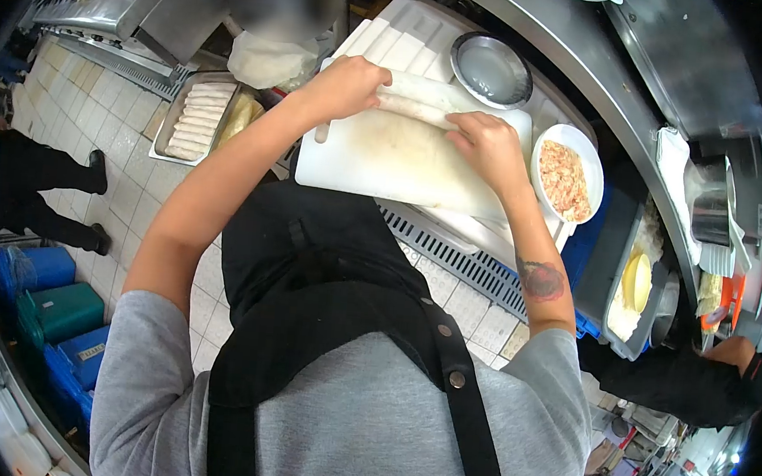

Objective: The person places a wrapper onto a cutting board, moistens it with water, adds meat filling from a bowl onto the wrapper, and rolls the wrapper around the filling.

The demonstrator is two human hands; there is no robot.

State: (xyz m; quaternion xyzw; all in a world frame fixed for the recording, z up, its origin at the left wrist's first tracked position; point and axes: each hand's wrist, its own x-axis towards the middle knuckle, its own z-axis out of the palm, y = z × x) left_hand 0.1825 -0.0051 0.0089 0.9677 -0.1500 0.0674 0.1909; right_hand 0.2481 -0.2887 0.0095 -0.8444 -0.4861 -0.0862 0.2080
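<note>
A long pale filled roll (414, 109) in a thin wrapper lies across the white cutting board (405, 164). My left hand (354, 85) grips its left end, fingers curled down at the wrapper. At the other end, my right hand (485, 143) has its fingers bent over the roll. Beyond the roll, a flat translucent wrapper sheet (433, 88) stretches along the board. A metal bowl (491, 70) of liquid stands behind my right hand. To the right is a white bowl (541, 161) with a pinkish chopped filling (565, 176).
At left, a metal tray (172, 145) holds several finished rolls (201, 116) beside a plastic bag (243, 115). A clear plastic bag (272, 59) sits near the board's far left corner. One person (36, 188) stands at left; another person's dark-clothed arm (674, 382) shows at right.
</note>
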